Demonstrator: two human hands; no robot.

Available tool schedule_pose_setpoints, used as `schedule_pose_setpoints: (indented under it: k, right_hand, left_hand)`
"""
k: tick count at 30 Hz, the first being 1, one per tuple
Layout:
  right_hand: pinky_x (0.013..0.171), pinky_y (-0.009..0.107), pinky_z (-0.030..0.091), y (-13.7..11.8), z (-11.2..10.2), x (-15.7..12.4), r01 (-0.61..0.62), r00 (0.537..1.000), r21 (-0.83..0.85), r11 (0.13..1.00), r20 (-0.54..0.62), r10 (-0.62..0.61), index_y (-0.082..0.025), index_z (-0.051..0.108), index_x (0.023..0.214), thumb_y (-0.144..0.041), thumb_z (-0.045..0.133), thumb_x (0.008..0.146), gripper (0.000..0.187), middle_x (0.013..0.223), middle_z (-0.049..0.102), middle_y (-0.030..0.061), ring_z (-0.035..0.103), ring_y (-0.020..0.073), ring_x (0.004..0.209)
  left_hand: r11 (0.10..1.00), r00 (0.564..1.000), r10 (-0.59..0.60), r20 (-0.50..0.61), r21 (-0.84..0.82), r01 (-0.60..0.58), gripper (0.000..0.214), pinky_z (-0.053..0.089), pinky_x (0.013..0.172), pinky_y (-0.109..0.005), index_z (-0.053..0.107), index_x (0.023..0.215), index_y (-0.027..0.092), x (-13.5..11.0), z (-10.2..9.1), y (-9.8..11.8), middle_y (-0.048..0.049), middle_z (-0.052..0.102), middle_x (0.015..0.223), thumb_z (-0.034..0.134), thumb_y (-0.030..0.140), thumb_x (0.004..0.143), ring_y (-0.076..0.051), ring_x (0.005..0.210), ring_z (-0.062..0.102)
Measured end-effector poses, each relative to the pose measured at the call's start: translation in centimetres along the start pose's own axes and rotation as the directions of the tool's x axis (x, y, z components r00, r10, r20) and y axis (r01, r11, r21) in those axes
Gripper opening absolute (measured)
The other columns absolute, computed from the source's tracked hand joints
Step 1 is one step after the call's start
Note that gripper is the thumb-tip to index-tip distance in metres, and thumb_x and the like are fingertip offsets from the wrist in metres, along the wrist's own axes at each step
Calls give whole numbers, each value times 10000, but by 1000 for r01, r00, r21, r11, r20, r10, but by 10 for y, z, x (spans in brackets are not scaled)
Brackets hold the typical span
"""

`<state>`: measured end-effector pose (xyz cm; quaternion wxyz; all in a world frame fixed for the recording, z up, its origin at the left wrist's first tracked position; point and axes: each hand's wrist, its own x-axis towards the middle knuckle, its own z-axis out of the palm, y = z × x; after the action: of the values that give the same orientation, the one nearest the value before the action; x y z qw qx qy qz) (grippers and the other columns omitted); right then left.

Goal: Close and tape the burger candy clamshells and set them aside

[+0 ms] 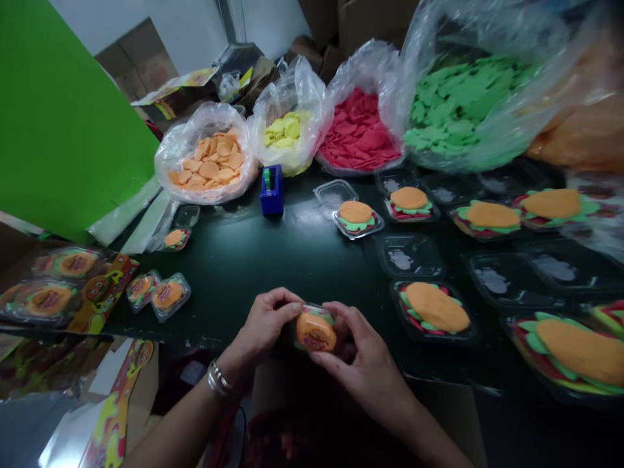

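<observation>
Between my two hands, near the front edge of the dark table, is a clear plastic burger box (316, 330) with a toy burger inside and a printed picture on its lid. My left hand (269, 325) grips the box's left side, with a silver bracelet on the wrist. My right hand (358, 348) wraps round its right side, fingers on the far edge and thumb on the near edge. The lid appears closed. To the right, an open box (433, 311) holds another toy burger. Two closed small boxes (169, 296) lie to the left.
Along the back stand plastic bags of orange discs (214, 162), yellow pieces (285, 130), red pieces (361, 130) and green pieces (468, 104). A blue tape dispenser (272, 190) sits before them. Several open burger boxes (487, 218) fill the right side. A printed carton (104, 289) of packed burgers lies at left.
</observation>
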<state>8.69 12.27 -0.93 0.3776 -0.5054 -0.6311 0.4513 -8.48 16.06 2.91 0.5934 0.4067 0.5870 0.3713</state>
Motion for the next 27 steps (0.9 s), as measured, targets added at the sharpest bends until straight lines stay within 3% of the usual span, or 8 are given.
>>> schedule_pose_setpoints:
  k: [4,9,14,18,23,27]
  right_hand:
    - [805,306,520,-3,-11,-26,-35,993,42,999,115,30,-268,524,1161,-150,711,649,558,1042,574,22,601,192,916]
    - [785,295,524,10,-16,-87,-76,984,52,996,167,66,-273,570,1101,-181,805,561,596,1020,601,25,606,212,905]
    - [793,304,519,27,-15,-125,-126,980,53,991,159,116,-259,555,1117,-221,791,594,575,1040,614,36,613,217,912]
    - [861,332,501,31,-14,-130,-160,972,87,983,187,142,-247,544,1138,-223,788,603,588,1091,615,53,603,234,988]
    - [919,379,479,25,-17,-115,-295,934,153,943,255,250,-237,533,1162,-139,776,565,652,1130,612,59,599,253,1030]
    - [853,367,516,7,-27,-94,-327,937,333,884,238,257,-251,528,1154,-180,747,609,591,1061,641,47,634,240,963]
  left_hand:
    - [997,998,-47,39,-52,49,175,411,623,-225,669,700,139,-35,2,-11,-8,615,674,724,302,666,-121,647,523]
    - [996,990,-87,114,18,86,178,408,625,-221,667,714,148,-85,14,-47,-12,598,701,686,325,722,-130,671,511]
    - [986,967,-158,199,85,143,190,402,628,-224,635,714,146,-99,27,-67,-19,605,724,656,332,744,-135,679,503]
    - [973,951,-230,208,74,219,223,381,597,-215,626,698,139,-97,30,-74,-4,584,680,687,353,703,-118,641,476]
    - [876,890,-411,200,-183,446,310,359,530,-215,610,686,140,-93,28,-73,21,553,573,784,377,584,-96,522,462]
    - [894,928,-303,218,-273,356,270,343,514,-203,666,793,140,-85,24,-43,13,568,587,733,382,694,-82,506,458]
